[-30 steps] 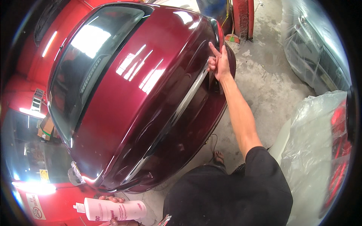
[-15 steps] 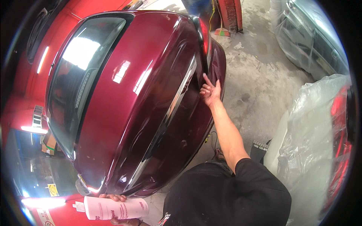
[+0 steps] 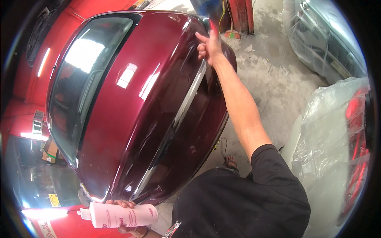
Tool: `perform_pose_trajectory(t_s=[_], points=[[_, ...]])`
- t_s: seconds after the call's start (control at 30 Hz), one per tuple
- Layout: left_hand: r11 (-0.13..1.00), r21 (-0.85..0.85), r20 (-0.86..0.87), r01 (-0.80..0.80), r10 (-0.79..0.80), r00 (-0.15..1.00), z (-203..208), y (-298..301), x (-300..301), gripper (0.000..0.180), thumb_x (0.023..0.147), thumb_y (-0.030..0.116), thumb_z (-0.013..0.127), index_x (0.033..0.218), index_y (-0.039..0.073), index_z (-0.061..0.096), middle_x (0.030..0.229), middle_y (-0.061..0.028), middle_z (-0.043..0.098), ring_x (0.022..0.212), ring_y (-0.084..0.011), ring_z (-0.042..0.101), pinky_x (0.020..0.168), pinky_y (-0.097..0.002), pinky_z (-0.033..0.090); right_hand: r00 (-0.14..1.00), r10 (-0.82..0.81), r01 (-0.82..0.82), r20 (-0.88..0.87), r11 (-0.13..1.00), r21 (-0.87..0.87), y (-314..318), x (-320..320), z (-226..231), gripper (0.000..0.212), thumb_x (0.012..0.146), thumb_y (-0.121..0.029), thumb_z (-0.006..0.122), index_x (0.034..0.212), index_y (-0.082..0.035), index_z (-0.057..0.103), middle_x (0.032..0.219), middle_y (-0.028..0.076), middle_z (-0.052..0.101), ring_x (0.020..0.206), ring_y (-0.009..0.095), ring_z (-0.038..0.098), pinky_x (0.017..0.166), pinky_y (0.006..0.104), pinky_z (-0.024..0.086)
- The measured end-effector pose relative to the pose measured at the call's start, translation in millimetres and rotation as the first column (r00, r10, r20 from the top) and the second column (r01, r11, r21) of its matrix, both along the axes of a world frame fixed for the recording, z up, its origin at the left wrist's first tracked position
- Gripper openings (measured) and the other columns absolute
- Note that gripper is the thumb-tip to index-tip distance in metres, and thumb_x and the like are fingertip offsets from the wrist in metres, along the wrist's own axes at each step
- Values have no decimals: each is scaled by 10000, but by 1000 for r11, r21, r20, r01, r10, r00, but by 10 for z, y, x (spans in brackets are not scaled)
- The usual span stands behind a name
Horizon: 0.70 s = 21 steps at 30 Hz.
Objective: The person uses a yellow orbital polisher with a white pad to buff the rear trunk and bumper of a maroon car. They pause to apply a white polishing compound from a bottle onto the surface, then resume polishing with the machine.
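At the lower left, my left hand (image 3: 126, 204) is wrapped around a white plastic bottle (image 3: 137, 215) with red print, lying sideways with its pale cap toward the left. My right hand (image 3: 210, 48) reaches over the far rear corner of a glossy dark red car (image 3: 115, 103), close to its tail light. Its index finger and thumb stretch apart while the other fingers curl loosely, and nothing shows in them. Whether it touches the paint I cannot tell. A chrome strip (image 3: 186, 101) runs across the car's rear.
Another car (image 3: 329, 158), wrapped in clear plastic sheeting, stands close on my right. Beyond it is a plastic-covered grey car (image 3: 325, 43). A broom (image 3: 232, 34) stands by a red post (image 3: 243, 16). A thin cable (image 3: 225, 146) lies on the concrete floor (image 3: 274, 71) near my foot.
My right hand has moved farther away and slightly left, from beside the lower rear edge up to the tail light corner. My left hand still holds the bottle, nearly in place.
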<state>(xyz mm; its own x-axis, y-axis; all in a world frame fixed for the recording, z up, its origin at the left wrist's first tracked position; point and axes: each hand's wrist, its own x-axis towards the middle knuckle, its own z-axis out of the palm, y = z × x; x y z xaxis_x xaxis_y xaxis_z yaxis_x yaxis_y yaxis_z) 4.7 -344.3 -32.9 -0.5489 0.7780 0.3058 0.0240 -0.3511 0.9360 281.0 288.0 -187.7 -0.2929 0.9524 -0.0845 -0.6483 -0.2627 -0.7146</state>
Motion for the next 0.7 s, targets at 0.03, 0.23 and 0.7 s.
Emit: perform_pose_trajectory(t_s=[0.03,0.23,0.7], points=[[1000,5,1,-6,6,1000,6,-27,12,1049,817,543,887,1585,28,393,1123,-143,620,979,-273,661,917,-424,577,995,20,-21,-97,1000,-5,43,80,73,979,1087,-835,175,1584,-105,597,647,-19,478,496,118,421,568,399,521],[1000,5,-59,0,0,998,30,-180,-64,1055,841,581,865,1585,10,383,1119,-135,605,960,-273,648,908,-423,567,967,-72,89,245,994,-59,386,246,28,911,1104,-812,165,1642,-185,549,646,-48,414,505,85,381,530,312,491],[1000,19,77,-24,22,997,39,-335,-27,1088,767,428,984,1565,0,381,1143,-154,613,1001,-315,670,936,-443,563,961,-61,102,268,985,-140,-949,438,-1609,881,1109,-773,299,1581,-101,620,626,-32,466,513,118,415,579,349,530]])
